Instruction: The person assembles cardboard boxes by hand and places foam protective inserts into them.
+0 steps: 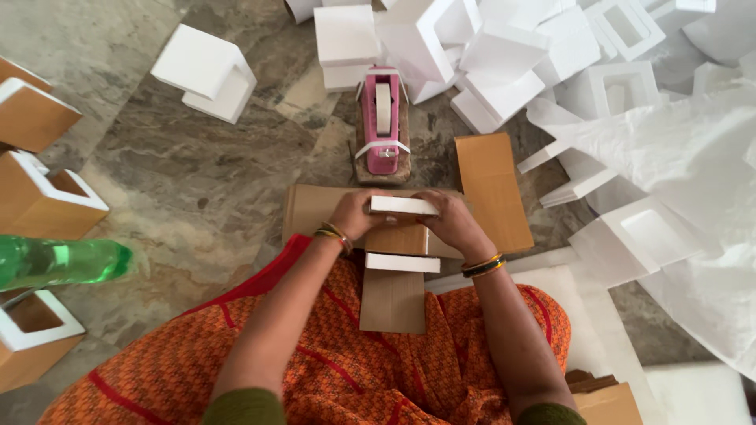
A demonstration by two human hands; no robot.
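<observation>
Both my hands hold a small brown cardboard box [400, 239] with white foam pieces at its top [403, 205] and bottom [402, 263]. My left hand [356, 212] grips its left side and my right hand [447, 220] grips its right side. The box rests over a flat cardboard sheet [315, 206] on the floor, above my orange-clad lap. A loose cardboard flap [393, 301] hangs from the box toward me.
A pink tape dispenser [382, 118] stands just beyond the box. White foam blocks [504, 55] pile at the back right, with white wrapping sheet [693, 157]. Foam-lined brown boxes [43, 197] and a green plastic bottle [63, 261] sit left. Another flat cardboard piece [492, 189] lies right.
</observation>
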